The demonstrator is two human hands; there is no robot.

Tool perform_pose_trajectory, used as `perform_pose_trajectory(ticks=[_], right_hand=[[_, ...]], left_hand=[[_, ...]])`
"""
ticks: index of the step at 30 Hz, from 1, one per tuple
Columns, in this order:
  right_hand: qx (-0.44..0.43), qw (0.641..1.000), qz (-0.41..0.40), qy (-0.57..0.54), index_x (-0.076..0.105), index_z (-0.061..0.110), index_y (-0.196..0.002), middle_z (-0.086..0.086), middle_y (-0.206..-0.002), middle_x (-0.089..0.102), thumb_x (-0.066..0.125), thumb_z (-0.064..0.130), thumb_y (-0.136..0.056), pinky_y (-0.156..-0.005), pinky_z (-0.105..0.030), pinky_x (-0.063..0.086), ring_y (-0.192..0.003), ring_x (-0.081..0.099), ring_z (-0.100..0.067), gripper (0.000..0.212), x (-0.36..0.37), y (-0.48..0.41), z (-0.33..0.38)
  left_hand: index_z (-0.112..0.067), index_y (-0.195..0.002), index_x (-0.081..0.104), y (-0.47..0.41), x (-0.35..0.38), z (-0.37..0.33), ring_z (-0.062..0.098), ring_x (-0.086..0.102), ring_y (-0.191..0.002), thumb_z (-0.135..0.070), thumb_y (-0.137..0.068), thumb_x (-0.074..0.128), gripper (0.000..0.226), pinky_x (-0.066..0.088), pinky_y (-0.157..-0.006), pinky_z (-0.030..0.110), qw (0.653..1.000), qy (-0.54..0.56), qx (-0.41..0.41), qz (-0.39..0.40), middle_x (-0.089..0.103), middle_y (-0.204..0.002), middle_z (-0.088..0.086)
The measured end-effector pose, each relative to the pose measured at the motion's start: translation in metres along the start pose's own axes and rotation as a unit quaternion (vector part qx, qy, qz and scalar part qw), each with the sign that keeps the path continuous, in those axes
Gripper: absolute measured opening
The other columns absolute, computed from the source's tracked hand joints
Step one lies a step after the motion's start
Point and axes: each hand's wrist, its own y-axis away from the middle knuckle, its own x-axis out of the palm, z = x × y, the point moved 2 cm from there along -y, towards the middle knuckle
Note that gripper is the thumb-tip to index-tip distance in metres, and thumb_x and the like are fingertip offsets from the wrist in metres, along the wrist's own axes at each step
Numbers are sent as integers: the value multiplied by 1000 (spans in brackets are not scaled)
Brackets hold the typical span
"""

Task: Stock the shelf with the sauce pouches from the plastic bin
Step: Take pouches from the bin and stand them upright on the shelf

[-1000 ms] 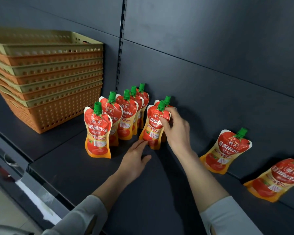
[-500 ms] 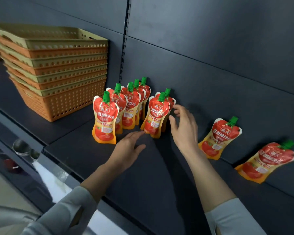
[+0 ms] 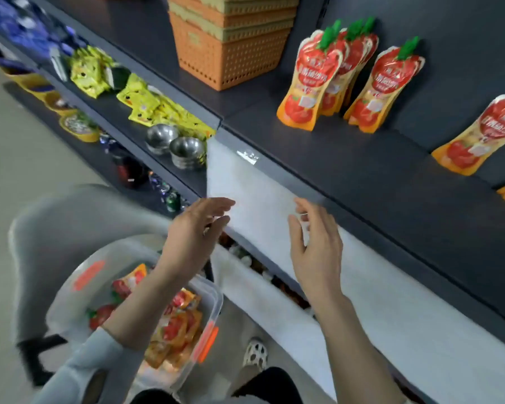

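Observation:
Several red-and-orange sauce pouches with green caps stand in rows on the dark shelf, and another pouch leans against the back panel at the right. Below me, a clear plastic bin with orange latches holds several more pouches. My left hand hovers empty above the bin with fingers relaxed. My right hand is empty too, fingers loosely spread, in front of the shelf's front edge. Neither hand touches a pouch.
A stack of orange and green baskets stands left of the pouches. The lower shelf holds yellow packets and steel bowls. A grey chair carries the bin. My shoe shows on the floor.
Both hands have drawn back from the standing pouches and down off the shelf. The view has swung down and left, bringing the bin and lower shelves into sight.

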Motion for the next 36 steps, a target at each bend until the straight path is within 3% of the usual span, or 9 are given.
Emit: perform_pose_trajectory(ticks=[3,7,12,16,19,23,29,33,36], right_hand=[[25,996,69,-43,59,15,-126,1,-111,64,53,24,-101,-80,-25,50,-96,59,-14,28,45,67,22],[45,970,230,-56,57,18,-127,3,-110,63,54,25,-98,-78,-29,55,-96,60,-11,30,106,145,25],[67,889,452,-15,51,23,-135,3,-127,61,55,23,-99,-91,-30,50,-112,60,-18,36,173,185,16],[15,831,556,27,38,23,-148,1,-145,50,52,21,-100,-103,-30,43,-129,51,-18,50,246,184,11],[-88,809,575,78,29,18,-153,-6,-153,41,54,15,-98,-114,-41,38,-140,39,-24,60,327,178,11],[-280,781,533,169,28,8,-152,-17,-155,32,46,5,-98,-119,-45,27,-146,25,-34,57,430,161,35],[-390,693,519,314,37,3,-145,-21,-140,49,56,14,-93,-106,-46,37,-129,42,-37,56,483,168,43],[-376,723,508,278,55,4,-128,-17,-126,59,57,12,-95,-95,-39,44,-121,47,-32,35,465,166,42],[-302,778,509,214,64,5,-113,-13,-113,67,59,14,-94,-89,-38,45,-108,54,-29,21,434,165,23]], left_hand=[[-24,-112,66,63,-29,49,8,68,-91,-10,-90,64,27,56,-78,31,995,2,-98,-25,69,-106,-7],[-31,-105,64,149,-50,113,-3,65,-88,-11,-87,69,27,53,-81,25,965,-13,-247,-81,67,-99,-18],[-21,-113,62,237,-33,170,14,66,-94,-8,-87,68,30,56,-84,43,895,18,-435,-92,67,-105,-5],[-22,-123,57,264,-9,194,17,63,-101,-9,-87,67,39,54,-86,33,867,20,-490,-91,63,-119,-1],[-24,-131,53,264,7,213,13,58,-105,-15,-90,65,44,49,-86,26,856,-1,-510,-87,57,-130,-3],[-23,-144,40,255,24,242,22,55,-120,-18,-91,64,58,49,-98,39,858,-37,-508,-69,44,-146,1],[-20,-153,15,236,45,296,28,13,-148,-6,-91,59,78,18,-120,46,864,-155,-478,-7,17,-159,9],[-22,-153,3,220,47,333,32,-4,-149,-4,-87,63,91,0,-117,54,827,-272,-480,106,6,-161,13],[-24,-150,19,216,48,354,34,4,-148,-22,-84,71,84,-4,-115,60,799,-310,-484,180,22,-156,13]])
